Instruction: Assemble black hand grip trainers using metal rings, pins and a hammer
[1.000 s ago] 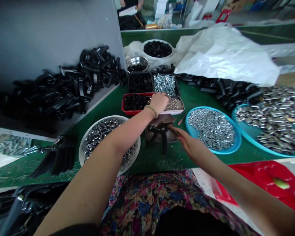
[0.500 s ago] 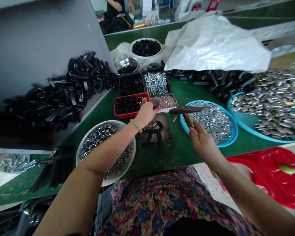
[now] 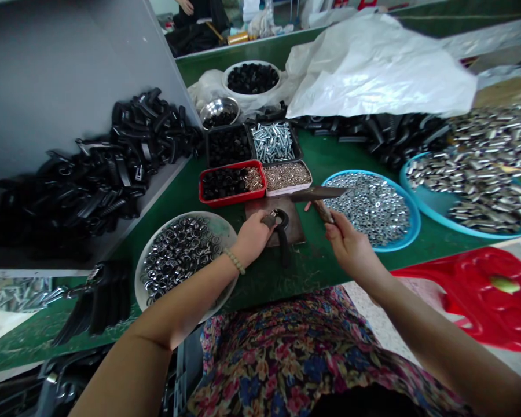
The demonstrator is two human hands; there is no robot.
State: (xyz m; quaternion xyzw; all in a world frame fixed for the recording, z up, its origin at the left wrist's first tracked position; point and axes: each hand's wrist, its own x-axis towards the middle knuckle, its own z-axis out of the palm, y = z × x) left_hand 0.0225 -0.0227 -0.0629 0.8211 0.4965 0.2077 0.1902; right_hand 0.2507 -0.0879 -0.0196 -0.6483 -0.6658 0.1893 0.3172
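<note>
My left hand (image 3: 254, 236) is closed at the ring end of a black curved handle (image 3: 283, 237), which lies on a flat metal plate (image 3: 296, 223). A dull grey covering shows at its fingertips, and a little bright metal glints beside them. What exactly the fingertips pinch is partly hidden. My right hand (image 3: 349, 242) grips a hammer (image 3: 319, 194) by its short wooden shaft. The long dark hammer head is raised to the right of the plate, apart from the handle.
Beyond the plate are a red tray (image 3: 232, 200), a tray of tiny rivets (image 3: 289, 176) and a tray of screws (image 3: 272, 142). A bowl of metal rings (image 3: 141, 272) stands left, a blue tray of nuts (image 3: 412, 231) right. Black handles (image 3: 130, 150) are heaped at left.
My left hand has come down from the trays toward me to the black handle on the plate. My right hand has shifted slightly left with the hammer.
</note>
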